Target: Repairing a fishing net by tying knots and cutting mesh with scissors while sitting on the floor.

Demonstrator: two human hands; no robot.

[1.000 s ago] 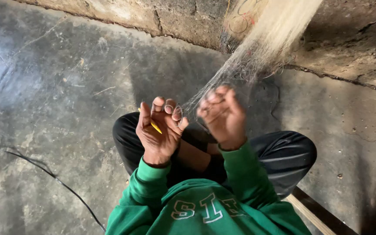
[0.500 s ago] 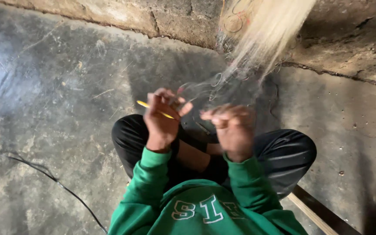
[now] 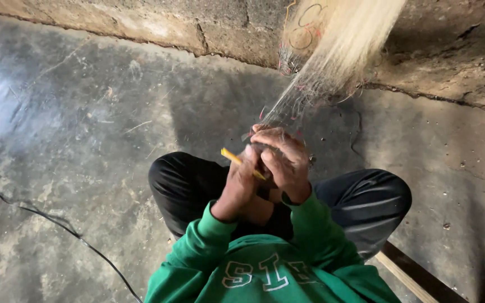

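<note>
The slim yellow stick-shaped tool [image 3: 241, 161], likely a netting needle, sits between the two hands just above the lap, slanting from upper left to lower right. Only its upper left tip and a short stretch near the palm show; the rest is hidden by the fingers.

The left hand [image 3: 238, 188] is closed around the tool. The right hand [image 3: 282, 160] is curled over the left, fingers bent, apparently pinching the fine pale mesh of netting [image 3: 296, 101] where it narrows to a point at the fingertips. Whether a single strand or several are held cannot be told.

The netting runs taut from the hands up to a thick pale bundle of fibres [image 3: 346, 33] hanging against the rough stone wall [image 3: 197, 28].

Risks, as a judgement:
- Hands pressed close together: the tool tip may snag a neighbouring mesh
- Taut netting: a slack pinch would let the working point slip away
- Strands are fine and the light is dim: a missed loop is likely

The black cable [image 3: 57, 224] lies on the grey concrete floor [image 3: 85, 123], well apart from the crossed legs in black trousers [image 3: 186, 179]
</note>
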